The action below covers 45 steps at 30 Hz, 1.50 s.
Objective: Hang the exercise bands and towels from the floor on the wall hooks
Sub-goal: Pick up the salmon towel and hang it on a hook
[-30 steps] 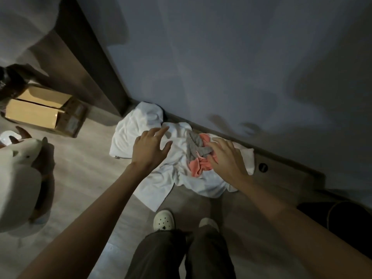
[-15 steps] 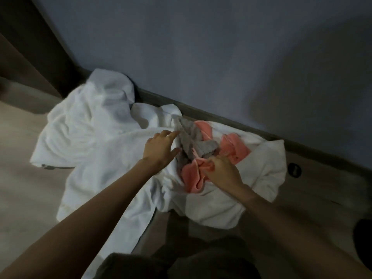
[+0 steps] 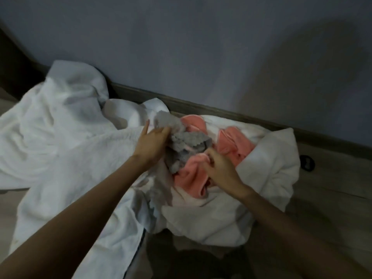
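Note:
A heap of white towels (image 3: 66, 141) lies on the wooden floor against the wall. On top of it sit a small grey cloth (image 3: 181, 141) and a pink cloth (image 3: 191, 174). My left hand (image 3: 153, 143) grips the grey cloth at its left edge, with the fingers curled into the fabric. My right hand (image 3: 219, 168) pinches a fold of the pink cloth just right of the grey one. No wall hooks and no exercise bands show in this view.
A dark skirting board (image 3: 221, 115) runs along the foot of the grey wall (image 3: 181, 47). A round black fitting (image 3: 307, 163) sits in the floor to the right of the towels. Dark woodwork (image 3: 12, 65) stands at the far left.
The camera has dropped closer to the pile. Both hands went from hovering over the towels to taking hold: the left closed on the grey cloth, the right on the pink cloth.

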Tool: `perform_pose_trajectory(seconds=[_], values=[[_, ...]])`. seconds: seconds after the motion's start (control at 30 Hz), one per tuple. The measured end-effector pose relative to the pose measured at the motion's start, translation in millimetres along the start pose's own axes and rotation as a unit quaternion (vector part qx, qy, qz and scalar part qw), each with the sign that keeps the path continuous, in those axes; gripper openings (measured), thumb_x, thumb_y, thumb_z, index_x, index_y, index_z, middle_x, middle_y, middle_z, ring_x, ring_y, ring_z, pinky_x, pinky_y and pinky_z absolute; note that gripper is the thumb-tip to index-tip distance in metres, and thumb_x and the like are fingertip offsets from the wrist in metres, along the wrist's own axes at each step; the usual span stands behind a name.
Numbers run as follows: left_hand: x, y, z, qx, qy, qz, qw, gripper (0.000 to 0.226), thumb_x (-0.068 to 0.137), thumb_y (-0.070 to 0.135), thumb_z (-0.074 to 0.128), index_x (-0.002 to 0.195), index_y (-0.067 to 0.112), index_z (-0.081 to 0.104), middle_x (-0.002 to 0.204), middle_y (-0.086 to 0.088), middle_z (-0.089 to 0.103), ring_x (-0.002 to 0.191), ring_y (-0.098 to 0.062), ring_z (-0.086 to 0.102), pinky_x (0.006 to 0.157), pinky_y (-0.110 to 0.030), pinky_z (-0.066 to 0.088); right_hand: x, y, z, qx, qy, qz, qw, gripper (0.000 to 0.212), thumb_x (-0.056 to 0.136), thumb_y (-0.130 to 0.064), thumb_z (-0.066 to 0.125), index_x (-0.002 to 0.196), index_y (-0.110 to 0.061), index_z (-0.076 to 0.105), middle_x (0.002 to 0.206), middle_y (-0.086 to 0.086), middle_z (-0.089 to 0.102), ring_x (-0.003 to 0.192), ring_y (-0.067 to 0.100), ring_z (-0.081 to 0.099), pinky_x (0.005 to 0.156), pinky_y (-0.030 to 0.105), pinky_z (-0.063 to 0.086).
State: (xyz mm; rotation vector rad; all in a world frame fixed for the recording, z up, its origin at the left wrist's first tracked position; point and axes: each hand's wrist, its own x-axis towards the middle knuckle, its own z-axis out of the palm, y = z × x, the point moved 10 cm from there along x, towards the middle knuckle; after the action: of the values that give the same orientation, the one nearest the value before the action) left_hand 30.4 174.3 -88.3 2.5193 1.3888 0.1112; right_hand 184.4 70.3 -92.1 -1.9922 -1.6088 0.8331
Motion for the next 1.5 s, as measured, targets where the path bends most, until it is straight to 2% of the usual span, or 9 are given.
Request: perform_pose_trajectory(seconds=[0.07,0.17,0.4,0.5,0.7,0.83,1.07,1.27,1.5], values=[[-8,-19,-41,-0.021,0.083,-0.033,0.996,0.019,0.085,0.004,0.043,0.100,0.016,0.045,0.092,-0.011,0.065,0.090,-0.035,0.060,0.098,-0.047,0.040,4,-14,-45,0.034,0.079,-0.003,0.996,0.009,0.093,-0.017,0.051,0.085,-0.015,0.052,0.078,0.004,0.059,0.071,0.019,0.055,0.068,0.036,0.044],[-24,-47,-98,-0.025,0.189,-0.086,0.978,0.018,0.081,0.002,0.044,0.097,0.011,0.046,0.083,-0.017,0.058,0.075,-0.038,0.054,0.065,-0.042,0.042,17,-43,-99,0.087,0.160,-0.025,0.983,0.003,0.092,-0.019,0.052,0.090,-0.018,0.054,0.084,0.005,0.066,0.079,0.023,0.062,0.074,0.042,0.050],[-43,-79,-69,0.031,-0.001,-0.129,0.991,0.034,0.081,0.057,0.053,0.089,0.028,0.069,0.115,-0.004,0.058,0.109,-0.028,0.054,0.087,-0.039,0.040,39,-134,-129,0.179,0.178,-0.136,0.958,0.024,0.088,-0.014,0.051,0.086,-0.037,0.054,0.088,0.001,0.065,0.085,0.021,0.064,0.080,0.042,0.050],[-43,-73,-98,-0.059,0.041,-0.139,0.988,0.053,0.076,0.072,0.036,0.088,0.030,0.066,0.114,-0.001,0.064,0.104,-0.024,0.059,0.084,-0.038,0.050,45,-165,-132,0.167,0.154,-0.162,0.960,0.027,0.091,-0.014,0.051,0.087,-0.040,0.055,0.089,-0.005,0.067,0.088,0.016,0.066,0.081,0.041,0.051],[-31,-5,-211,-0.350,0.053,-0.115,0.928,0.054,0.088,0.036,0.062,0.138,0.027,0.045,0.125,0.008,0.057,0.113,-0.008,0.055,0.091,-0.017,0.042,29,-233,-186,0.163,0.109,-0.157,0.968,0.029,0.088,-0.011,0.050,0.085,-0.040,0.057,0.088,-0.009,0.067,0.089,0.018,0.066,0.080,0.038,0.050],[-31,56,-312,-0.460,0.006,-0.054,0.886,0.051,0.089,0.015,0.061,0.135,0.032,0.046,0.139,0.013,0.049,0.129,-0.004,0.043,0.108,-0.027,0.037,10,-301,-256,0.160,0.083,-0.156,0.971,0.028,0.087,-0.011,0.050,0.086,-0.037,0.059,0.089,-0.007,0.068,0.088,0.017,0.066,0.082,0.042,0.051],[-50,122,-558,-0.610,0.046,-0.052,0.789,0.038,0.088,0.030,0.052,0.126,0.036,0.056,0.098,0.008,0.070,0.099,-0.003,0.064,0.098,-0.029,0.043,-38,-467,-410,0.150,0.029,-0.203,0.967,0.019,0.091,-0.005,0.052,0.094,-0.022,0.062,0.091,0.003,0.069,0.089,0.022,0.066,0.080,0.040,0.050],[-81,173,-781,-0.564,0.150,0.011,0.812,0.011,0.087,0.014,0.062,0.086,0.018,0.073,0.074,0.014,0.072,0.072,0.003,0.064,0.075,-0.010,0.048,-91,-606,-544,0.157,0.015,-0.223,0.962,0.022,0.091,-0.010,0.054,0.090,-0.031,0.059,0.086,0.000,0.069,0.080,0.012,0.063,0.076,0.033,0.048],[-112,249,-989,-0.384,0.190,0.141,0.892,0.012,0.087,0.015,0.065,0.094,0.014,0.075,0.096,0.005,0.071,0.082,-0.009,0.067,0.073,-0.023,0.057,-156,-710,-683,0.176,0.031,-0.215,0.960,0.015,0.091,-0.003,0.052,0.098,-0.015,0.057,0.093,0.014,0.067,0.085,0.014,0.059,0.080,0.032,0.043]])
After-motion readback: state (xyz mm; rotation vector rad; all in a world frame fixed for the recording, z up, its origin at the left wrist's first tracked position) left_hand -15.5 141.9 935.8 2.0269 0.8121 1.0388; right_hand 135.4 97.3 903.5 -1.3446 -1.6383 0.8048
